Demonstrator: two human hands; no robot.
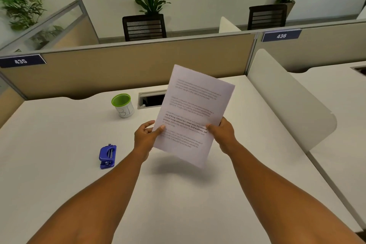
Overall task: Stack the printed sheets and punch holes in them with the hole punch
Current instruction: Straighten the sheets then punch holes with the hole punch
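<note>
Head view shows both hands, left (145, 136) and right (222, 132), pinching the sheets (193, 113) by their side edges, held tilted above the table (59, 134), with the punch (107, 156) lying well left.

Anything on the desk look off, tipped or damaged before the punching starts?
Nothing stands out. The sheets are held tilted above the desk by both hands, left and right. The blue hole punch lies untouched; the green-rimmed cup stands upright.
</note>
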